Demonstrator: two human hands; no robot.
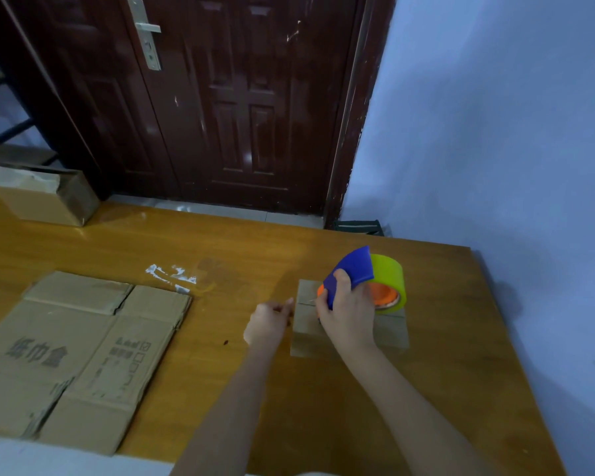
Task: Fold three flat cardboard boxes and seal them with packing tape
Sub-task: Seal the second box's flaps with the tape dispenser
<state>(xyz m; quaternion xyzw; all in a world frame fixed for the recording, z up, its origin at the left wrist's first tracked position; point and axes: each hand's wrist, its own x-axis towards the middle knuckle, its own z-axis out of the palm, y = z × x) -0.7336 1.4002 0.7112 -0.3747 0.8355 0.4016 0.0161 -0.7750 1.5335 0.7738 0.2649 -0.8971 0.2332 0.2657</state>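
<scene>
Right hand (349,316) fingers clamped on blue tape dispenser (352,271) over small folded box (349,324). Left hand (268,324) fingers curled together, pinching at box's left edge.

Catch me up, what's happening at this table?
A person is taping a small box shut. The right hand grips a tape dispenser over the box's top seam; the left hand pinches at the box's left edge, probably the tape end. A flat box lies unfolded to the left, and another box sits at the far left of the table.
</scene>
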